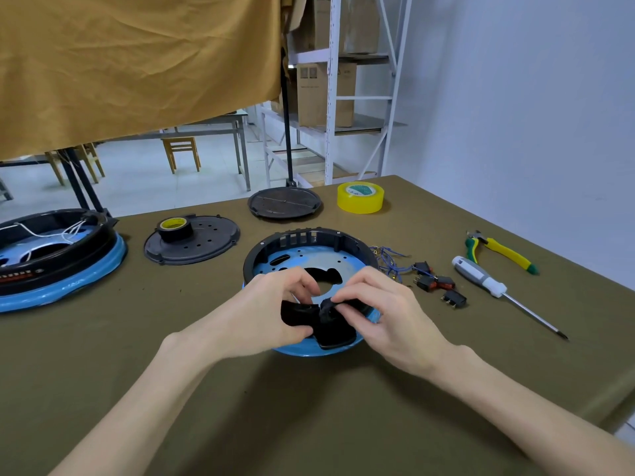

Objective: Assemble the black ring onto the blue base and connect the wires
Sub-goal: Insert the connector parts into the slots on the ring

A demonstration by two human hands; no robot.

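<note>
I see the black ring (311, 242) seated on the blue base (318, 350) near the middle of the olive table (171, 338), its far wall standing clear while both of my hands cover its near edge. My left hand (271, 305) curls over the near-left side of the ring, fingers bent and gripping a black fuzzy piece (297, 312) that sits at the rim. My right hand (381, 310) comes in from the near right, thumb and forefinger pinching the dark tuft at the other end of that same piece; the two hands almost meet above the ring's near edge. I cannot tell what the piece is attached to beneath my fingers.

The blue wires (390, 261) trail out from the ring's right side, lying on the cloth well clear of both hands, with small black switches (436, 281) just beside them. Farther right lie a screwdriver (494, 286) and pliers (498, 250). At the far side sits a yellow tape roll (360, 197) and a dark round plate (284, 202). To the left, black tape (174, 228) rests on another dark disc (192, 245), and a second blue-and-black assembly (58, 255) stands at the left edge.
</note>
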